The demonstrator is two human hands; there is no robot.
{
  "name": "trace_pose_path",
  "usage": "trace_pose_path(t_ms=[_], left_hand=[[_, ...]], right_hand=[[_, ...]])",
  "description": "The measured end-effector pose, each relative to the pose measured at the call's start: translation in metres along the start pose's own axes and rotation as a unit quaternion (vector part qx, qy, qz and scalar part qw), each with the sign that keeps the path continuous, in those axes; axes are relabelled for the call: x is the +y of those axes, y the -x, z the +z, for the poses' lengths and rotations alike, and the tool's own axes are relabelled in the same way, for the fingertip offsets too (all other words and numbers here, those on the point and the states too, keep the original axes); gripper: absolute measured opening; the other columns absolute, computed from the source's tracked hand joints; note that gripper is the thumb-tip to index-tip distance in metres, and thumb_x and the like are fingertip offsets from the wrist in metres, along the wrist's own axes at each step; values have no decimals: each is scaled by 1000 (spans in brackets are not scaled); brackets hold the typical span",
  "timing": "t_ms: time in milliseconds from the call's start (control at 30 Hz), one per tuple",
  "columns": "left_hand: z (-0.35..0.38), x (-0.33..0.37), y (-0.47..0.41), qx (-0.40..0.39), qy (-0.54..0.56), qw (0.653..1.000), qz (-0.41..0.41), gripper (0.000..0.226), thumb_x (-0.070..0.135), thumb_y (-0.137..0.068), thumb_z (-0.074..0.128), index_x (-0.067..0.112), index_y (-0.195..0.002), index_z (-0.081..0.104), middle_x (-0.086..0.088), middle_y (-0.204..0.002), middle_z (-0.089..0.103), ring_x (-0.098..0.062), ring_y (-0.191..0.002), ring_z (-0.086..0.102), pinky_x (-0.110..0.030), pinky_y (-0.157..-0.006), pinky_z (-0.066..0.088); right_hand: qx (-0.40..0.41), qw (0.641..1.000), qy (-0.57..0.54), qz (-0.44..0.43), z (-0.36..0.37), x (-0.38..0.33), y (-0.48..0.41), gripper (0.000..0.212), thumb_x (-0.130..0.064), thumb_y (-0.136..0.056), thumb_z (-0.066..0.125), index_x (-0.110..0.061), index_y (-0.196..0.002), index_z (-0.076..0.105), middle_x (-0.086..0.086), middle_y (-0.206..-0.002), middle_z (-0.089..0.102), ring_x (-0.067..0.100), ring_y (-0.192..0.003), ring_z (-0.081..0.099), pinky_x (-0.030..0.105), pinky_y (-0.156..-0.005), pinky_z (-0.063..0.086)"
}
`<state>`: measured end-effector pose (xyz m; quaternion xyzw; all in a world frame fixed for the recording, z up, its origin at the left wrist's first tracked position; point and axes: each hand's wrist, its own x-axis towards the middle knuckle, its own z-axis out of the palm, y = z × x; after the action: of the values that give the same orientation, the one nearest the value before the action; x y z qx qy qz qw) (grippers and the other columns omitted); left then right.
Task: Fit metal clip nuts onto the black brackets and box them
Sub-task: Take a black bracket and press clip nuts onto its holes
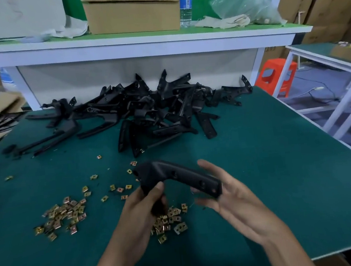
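One black bracket (175, 173): my left hand (144, 207) gripped one end; my right hand (236, 200), fingers straight, touched the other. Cardboard box (132, 14): contents hidden.

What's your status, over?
Left hand grips black angled plastic bracket; right hand open at its other end. Gold metal clip nuts loose on green mat. Nothing blocking.

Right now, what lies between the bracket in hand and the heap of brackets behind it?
Head view: only green mat and a few stray clip nuts separate the held bracket from the heap.
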<state>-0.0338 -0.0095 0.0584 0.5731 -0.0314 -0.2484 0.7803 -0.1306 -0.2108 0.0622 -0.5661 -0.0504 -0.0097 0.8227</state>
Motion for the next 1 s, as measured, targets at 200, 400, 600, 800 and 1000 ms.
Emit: trace_pose_path(t_ms=[200, 400, 600, 800, 1000], left_hand=[[4, -10, -4, -12, 58, 991, -117, 13, 18, -88, 68, 8, -91, 60, -5, -62, 53, -14, -50, 48, -24, -45, 42], [10, -11, -4, -60, -94, 989, -100, 30, 40, -90, 67, 10, -87, 69, -12, -70, 66, -18, -58, 58, -28, -53, 47], [-4, -39, -18, -30, -641, 746, 180, 46, 62, -99, 31, 29, -97, 64, 10, -103, 58, -11, -101, 49, -36, -95, 38], [0, -48, -24, -45, -736, 658, 153, 42, 59, -96, 42, 38, -130, 55, 15, -134, 47, -13, -127, 32, -34, -103, 18], [7, -44, -23, -33, -705, 688, 169, 23, 47, -99, 45, 34, -112, 60, 16, -119, 55, -12, -117, 38, -30, -102, 24]], right_hand=[[3, 997, 77, 2, 12, 24, -22, 80, -24, -84, 80, -48, -148, 41, 6, -142, 59, 24, -127, 58, 38, -102, 49], [148, 981, 123, -14, 24, 49, -50, 36, -25, -96, 70, -39, -129, 63, 0, -125, 71, 18, -124, 62, 30, -100, 52], [259, 961, -96, 3, 1, 58, -60, 38, -26, -93, 62, -16, -129, 65, 12, -130, 69, 27, -122, 64, 45, -106, 47], [272, 953, -133, 8, -8, 59, -57, 42, -29, -94, 59, -18, -135, 62, 11, -129, 69, 32, -118, 66, 41, -97, 53], [257, 952, -167, 16, -11, 63, -56, 33, -29, -95, 60, -23, -126, 70, 13, -131, 68, 31, -117, 67, 33, -84, 60]])
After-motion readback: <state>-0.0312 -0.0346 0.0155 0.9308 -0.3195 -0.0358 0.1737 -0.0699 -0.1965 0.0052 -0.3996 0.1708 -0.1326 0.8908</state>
